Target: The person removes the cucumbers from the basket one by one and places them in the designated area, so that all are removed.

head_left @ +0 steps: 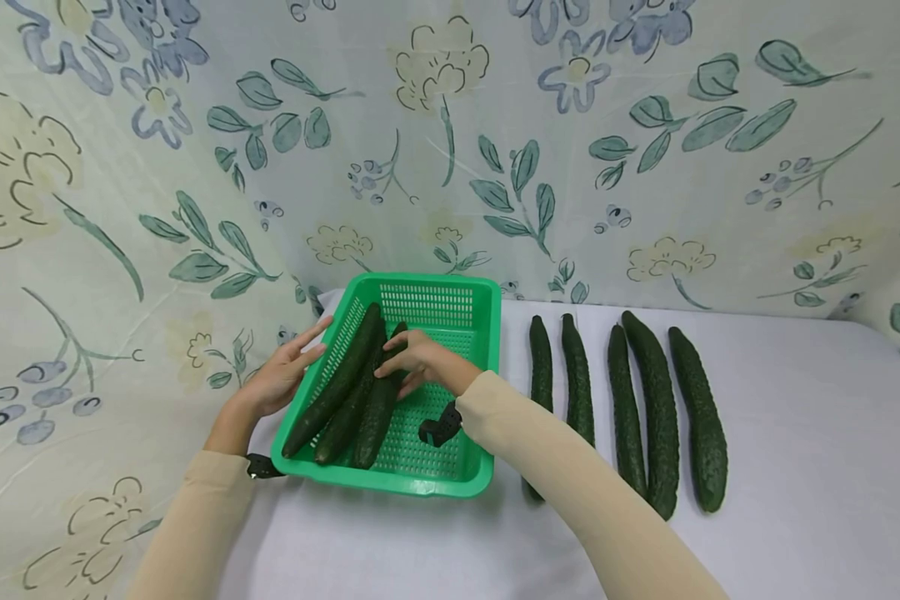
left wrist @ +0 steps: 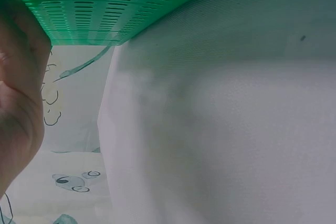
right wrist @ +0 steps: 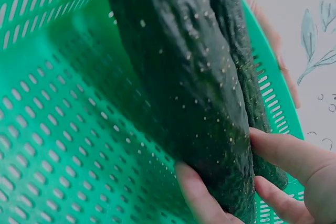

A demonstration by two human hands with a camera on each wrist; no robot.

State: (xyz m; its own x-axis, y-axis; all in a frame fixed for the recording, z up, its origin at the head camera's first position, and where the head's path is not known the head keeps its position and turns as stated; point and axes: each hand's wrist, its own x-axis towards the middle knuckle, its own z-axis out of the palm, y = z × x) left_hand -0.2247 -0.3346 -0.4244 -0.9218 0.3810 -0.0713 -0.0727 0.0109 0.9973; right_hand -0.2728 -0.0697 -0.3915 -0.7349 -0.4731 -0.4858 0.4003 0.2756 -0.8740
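A green plastic basket (head_left: 487,333) with slotted walls stands on the table, turned slightly. Along its left side lie three dark green cucumbers, side by side and lengthwise. My right hand (head_left: 427,360) reaches in over the basket's right wall and holds the rightmost cucumber (head_left: 377,421) near its far end. In the right wrist view, fingertips (right wrist: 195,187) touch one side of this bumpy cucumber (right wrist: 184,87) and other fingers lie along the opposite side. My left hand (head_left: 281,377) rests against the basket's left outer wall, fingers fairly straight; the left wrist view shows it beside the slotted wall (left wrist: 100,9).
Right of the basket, several more cucumbers (head_left: 656,408) lie in a row on the white tablecloth (head_left: 810,433), pointing away from me. My right forearm passes over some of them. A floral curtain (head_left: 450,150) hangs behind the table and along its left side.
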